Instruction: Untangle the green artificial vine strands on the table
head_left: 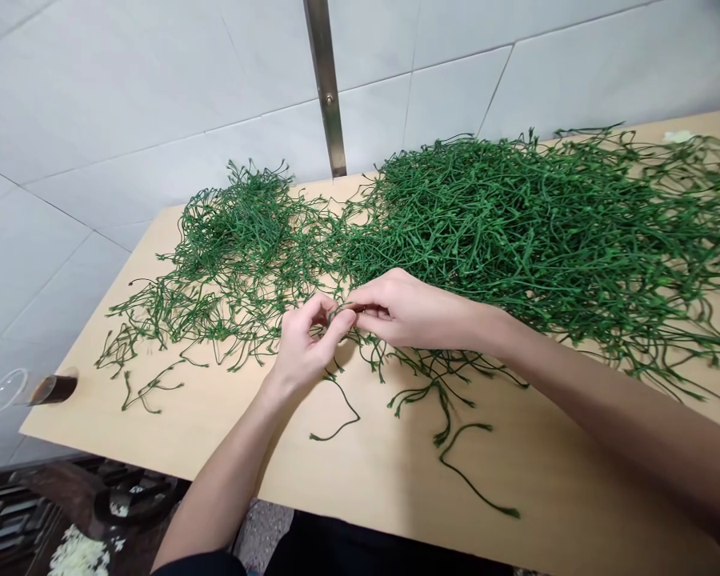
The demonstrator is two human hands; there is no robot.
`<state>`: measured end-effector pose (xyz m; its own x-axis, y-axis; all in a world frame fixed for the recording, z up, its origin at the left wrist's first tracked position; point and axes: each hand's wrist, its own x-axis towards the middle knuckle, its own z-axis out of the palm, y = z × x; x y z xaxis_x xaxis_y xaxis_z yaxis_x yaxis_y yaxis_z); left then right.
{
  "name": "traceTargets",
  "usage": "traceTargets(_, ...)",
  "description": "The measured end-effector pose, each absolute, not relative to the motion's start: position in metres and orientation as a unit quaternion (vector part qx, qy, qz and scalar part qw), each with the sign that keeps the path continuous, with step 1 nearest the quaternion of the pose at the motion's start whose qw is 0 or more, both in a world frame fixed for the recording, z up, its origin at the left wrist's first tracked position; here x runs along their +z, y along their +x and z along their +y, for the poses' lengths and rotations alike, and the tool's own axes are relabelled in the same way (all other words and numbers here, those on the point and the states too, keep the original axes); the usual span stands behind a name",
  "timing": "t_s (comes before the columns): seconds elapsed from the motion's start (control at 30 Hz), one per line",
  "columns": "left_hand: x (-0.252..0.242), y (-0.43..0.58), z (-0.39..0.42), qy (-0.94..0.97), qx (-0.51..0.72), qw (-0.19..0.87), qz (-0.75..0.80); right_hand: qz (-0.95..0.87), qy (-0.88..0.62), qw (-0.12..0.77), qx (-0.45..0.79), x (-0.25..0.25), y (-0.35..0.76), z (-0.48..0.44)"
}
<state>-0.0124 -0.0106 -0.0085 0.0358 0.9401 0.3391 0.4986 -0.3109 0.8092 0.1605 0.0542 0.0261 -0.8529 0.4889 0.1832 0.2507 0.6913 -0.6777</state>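
Observation:
My left hand [306,344] and my right hand [405,310] meet over the middle of a light wooden table [576,512]. Both pinch the same thin green stem [341,314] between thumb and fingers. More of the branching green stems [432,392] trail from under my right wrist towards the front edge. A large heap of the same green stems [540,232] lies behind my right hand, and a smaller heap [240,232] lies behind my left hand.
A clear plastic cup [33,390] with dark liquid lies at the table's left corner. A white tiled wall [126,120] with a metal strip [327,88] rises behind. Dark objects and white bits [78,552] sit on the floor at lower left.

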Motion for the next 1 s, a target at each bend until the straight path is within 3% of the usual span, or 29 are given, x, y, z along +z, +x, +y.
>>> traceTargets(0.4, -0.009, -0.012, -0.011, 0.645, 0.444, 0.325, 0.53, -0.889, -0.206, 0.158, 0.377, 0.018, 0.161, 0.056)
traceTargets(0.57, -0.017, -0.01, -0.011, 0.567, 0.518, 0.411, 0.491, -0.856, -0.228, 0.244, 0.393, 0.014, 0.152, 0.049)
traceTargets(0.77, -0.015, -0.01, -0.007, 0.453, 0.641, 0.406, 0.468, -0.78, -0.348, 0.363, 0.373, 0.013, 0.151, 0.053)
traceTargets(1.0, -0.008, -0.012, -0.002, 0.395, 0.656, 0.426, 0.482, -0.807, -0.326, 0.3, 0.39, 0.013, 0.158, 0.063)
